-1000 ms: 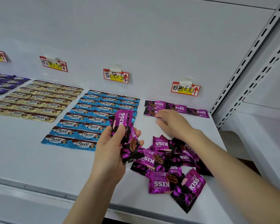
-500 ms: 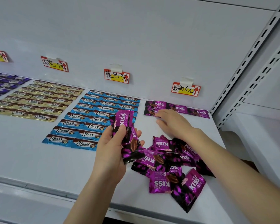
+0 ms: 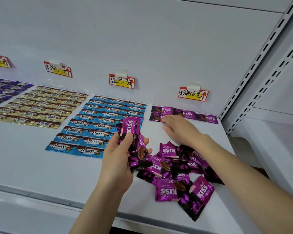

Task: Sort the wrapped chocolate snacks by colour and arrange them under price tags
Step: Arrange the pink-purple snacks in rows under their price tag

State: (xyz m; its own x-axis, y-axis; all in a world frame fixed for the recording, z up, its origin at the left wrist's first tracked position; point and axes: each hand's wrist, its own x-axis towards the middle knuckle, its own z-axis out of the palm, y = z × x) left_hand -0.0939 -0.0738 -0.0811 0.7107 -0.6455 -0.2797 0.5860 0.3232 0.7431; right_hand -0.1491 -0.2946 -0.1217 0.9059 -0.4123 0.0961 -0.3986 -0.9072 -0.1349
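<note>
My left hand (image 3: 116, 159) holds a small stack of magenta KISS snacks (image 3: 134, 141) upright above the shelf. My right hand (image 3: 179, 129) lies palm down on a magenta KISS snack (image 3: 156, 118) at the left end of a second row; whether it grips the snack I cannot tell. Behind it a row of magenta KISS snacks (image 3: 189, 114) lies under the rightmost price tag (image 3: 193, 94). A loose pile of magenta KISS snacks (image 3: 181, 176) sits near the shelf's front, under my right forearm.
Blue Choco snacks (image 3: 98, 125) lie in rows under the blue price tag (image 3: 121, 81). Gold Choco snacks (image 3: 41, 107) lie under another tag (image 3: 57, 69), purple snacks (image 3: 2, 91) at far left. The white shelf (image 3: 24, 159) ends at slotted uprights (image 3: 254, 65) on the right.
Almost nothing has moved: my right hand stays pressed at the left end of the magenta rows, my left hand still holds its stack.
</note>
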